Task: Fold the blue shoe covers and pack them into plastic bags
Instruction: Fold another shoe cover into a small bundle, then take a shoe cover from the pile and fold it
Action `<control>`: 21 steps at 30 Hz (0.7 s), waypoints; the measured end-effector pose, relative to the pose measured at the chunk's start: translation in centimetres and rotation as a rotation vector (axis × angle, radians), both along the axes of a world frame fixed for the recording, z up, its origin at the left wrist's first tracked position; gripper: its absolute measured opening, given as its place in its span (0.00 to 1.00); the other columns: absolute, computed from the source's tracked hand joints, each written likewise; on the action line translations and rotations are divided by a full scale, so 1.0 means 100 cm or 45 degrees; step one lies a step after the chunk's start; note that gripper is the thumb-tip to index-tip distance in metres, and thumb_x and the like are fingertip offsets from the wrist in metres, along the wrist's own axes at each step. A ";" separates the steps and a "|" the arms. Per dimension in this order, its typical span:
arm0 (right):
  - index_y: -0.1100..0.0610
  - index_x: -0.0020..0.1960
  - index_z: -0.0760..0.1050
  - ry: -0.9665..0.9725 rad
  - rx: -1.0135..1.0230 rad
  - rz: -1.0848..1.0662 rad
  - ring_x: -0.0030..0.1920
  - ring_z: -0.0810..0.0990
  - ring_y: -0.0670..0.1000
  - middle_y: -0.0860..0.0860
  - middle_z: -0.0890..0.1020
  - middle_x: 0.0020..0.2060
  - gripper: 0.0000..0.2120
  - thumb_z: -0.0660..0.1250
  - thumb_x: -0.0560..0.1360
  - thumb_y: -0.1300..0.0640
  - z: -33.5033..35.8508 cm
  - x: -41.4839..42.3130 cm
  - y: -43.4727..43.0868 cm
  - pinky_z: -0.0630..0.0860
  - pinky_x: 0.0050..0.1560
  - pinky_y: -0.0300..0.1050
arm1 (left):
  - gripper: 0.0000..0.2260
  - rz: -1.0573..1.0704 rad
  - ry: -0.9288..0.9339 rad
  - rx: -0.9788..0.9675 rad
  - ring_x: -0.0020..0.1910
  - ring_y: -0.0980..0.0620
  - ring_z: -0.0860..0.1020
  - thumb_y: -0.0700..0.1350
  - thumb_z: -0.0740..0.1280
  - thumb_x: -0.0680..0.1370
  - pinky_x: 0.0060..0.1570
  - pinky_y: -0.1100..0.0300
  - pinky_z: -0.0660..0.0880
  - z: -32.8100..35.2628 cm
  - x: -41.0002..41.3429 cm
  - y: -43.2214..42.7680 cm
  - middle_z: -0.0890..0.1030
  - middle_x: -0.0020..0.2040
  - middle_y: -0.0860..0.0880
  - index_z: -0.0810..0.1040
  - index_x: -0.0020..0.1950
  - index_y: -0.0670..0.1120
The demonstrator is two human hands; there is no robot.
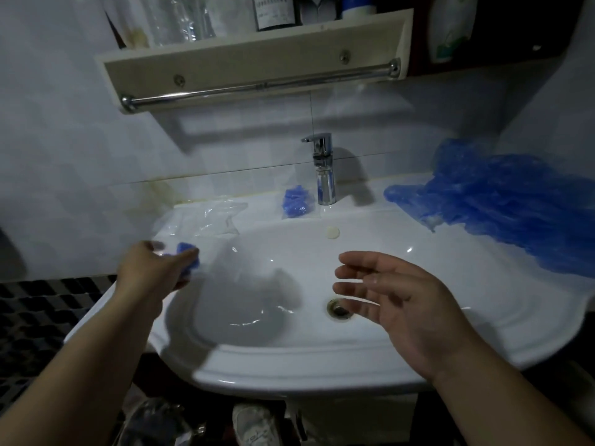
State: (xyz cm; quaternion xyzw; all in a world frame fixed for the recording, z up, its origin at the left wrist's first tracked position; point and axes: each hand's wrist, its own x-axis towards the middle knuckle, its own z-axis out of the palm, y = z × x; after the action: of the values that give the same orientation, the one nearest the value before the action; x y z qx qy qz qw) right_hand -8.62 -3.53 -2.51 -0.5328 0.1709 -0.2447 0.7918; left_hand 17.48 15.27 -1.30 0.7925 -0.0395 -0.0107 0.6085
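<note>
My left hand (pixel 151 268) reaches over the left rim of the white sink (pixel 289 368) and grips a small folded blue shoe cover (pixel 190 257), blurred by motion. Just beyond it, clear plastic bags (pixel 212 217) lie on the sink's back left ledge. A clear bag holding folded blue shoe covers (pixel 297 201) rests left of the tap. A loose pile of blue shoe covers (pixel 502 201) spreads over the sink's right ledge. My right hand (pixel 396 304) hovers above the drain, palm up, fingers apart and holding nothing.
A chrome tap (pixel 323 169) stands at the back middle of the sink. A wall shelf with a metal towel rail (pixel 257 86) hangs above, carrying bottles. The drain (pixel 338 309) sits in the basin. Shoes and bags lie on the floor below.
</note>
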 end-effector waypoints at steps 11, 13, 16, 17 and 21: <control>0.59 0.50 0.84 0.053 -0.092 -0.043 0.48 0.84 0.57 0.60 0.84 0.47 0.15 0.61 0.75 0.70 -0.005 0.006 -0.003 0.78 0.57 0.58 | 0.38 0.409 -0.544 0.807 0.70 0.34 0.63 0.48 0.76 0.70 0.69 0.43 0.62 0.008 0.005 -0.008 0.64 0.71 0.35 0.61 0.73 0.40; 0.59 0.50 0.84 0.068 -0.112 -0.069 0.48 0.84 0.57 0.61 0.84 0.48 0.14 0.62 0.75 0.70 -0.006 0.004 -0.007 0.79 0.56 0.58 | 0.37 0.300 -0.687 0.793 0.72 0.35 0.59 0.48 0.74 0.72 0.72 0.42 0.59 0.009 -0.006 -0.025 0.61 0.74 0.37 0.59 0.75 0.42; 0.58 0.51 0.83 0.113 -0.188 -0.168 0.49 0.84 0.56 0.58 0.85 0.47 0.13 0.64 0.74 0.70 -0.005 -0.001 -0.018 0.80 0.56 0.56 | 0.35 0.012 -0.860 0.761 0.72 0.38 0.62 0.46 0.74 0.73 0.73 0.44 0.60 0.010 -0.039 -0.064 0.64 0.74 0.39 0.61 0.76 0.42; 0.57 0.52 0.83 0.138 -0.226 -0.222 0.50 0.84 0.56 0.57 0.85 0.47 0.13 0.64 0.74 0.70 -0.005 -0.003 -0.023 0.81 0.56 0.56 | 0.35 -0.093 -0.894 0.744 0.72 0.39 0.63 0.46 0.74 0.73 0.73 0.45 0.61 0.011 -0.054 -0.076 0.64 0.74 0.40 0.62 0.76 0.42; 0.50 0.55 0.81 0.286 -0.411 -0.484 0.51 0.82 0.48 0.46 0.83 0.50 0.14 0.68 0.74 0.65 -0.004 -0.018 -0.051 0.81 0.51 0.46 | 0.35 -0.495 -0.951 0.693 0.70 0.43 0.66 0.48 0.75 0.72 0.71 0.49 0.64 0.006 -0.107 -0.127 0.66 0.73 0.44 0.63 0.75 0.44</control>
State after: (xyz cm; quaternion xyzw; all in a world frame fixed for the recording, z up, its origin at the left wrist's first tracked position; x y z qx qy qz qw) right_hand -10.43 -8.59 -2.96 -0.6342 0.3133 -0.3524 0.6127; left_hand 6.77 2.54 -0.74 0.8501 -0.3974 0.1505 0.3109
